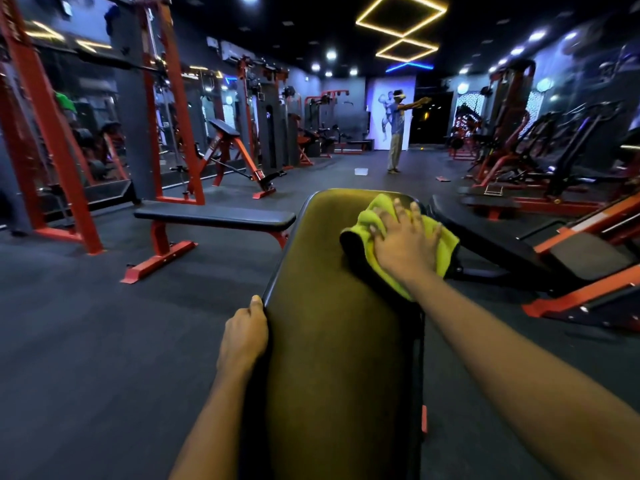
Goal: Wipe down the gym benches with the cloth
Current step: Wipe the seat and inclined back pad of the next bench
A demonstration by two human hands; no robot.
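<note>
Head view: we see one padded desk point(332, 306) running away from us.
Right grip point(405, 240): our palm lies flat, fingers spread, pressing the cloth point(377, 216).
Cloth: yellow-green, bunched under the right grip, at the desk's far right edge.
Left grip point(244, 336): clenched on the desk's left edge, nearer us than the right grip.
Flat bench point(214, 216): beyond the left grip, apart.

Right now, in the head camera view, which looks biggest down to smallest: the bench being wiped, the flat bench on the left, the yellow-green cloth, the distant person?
1. Bench being wiped, though it is nearest the camera.
2. Flat bench.
3. Yellow-green cloth.
4. Distant person, small only because far away.
</note>
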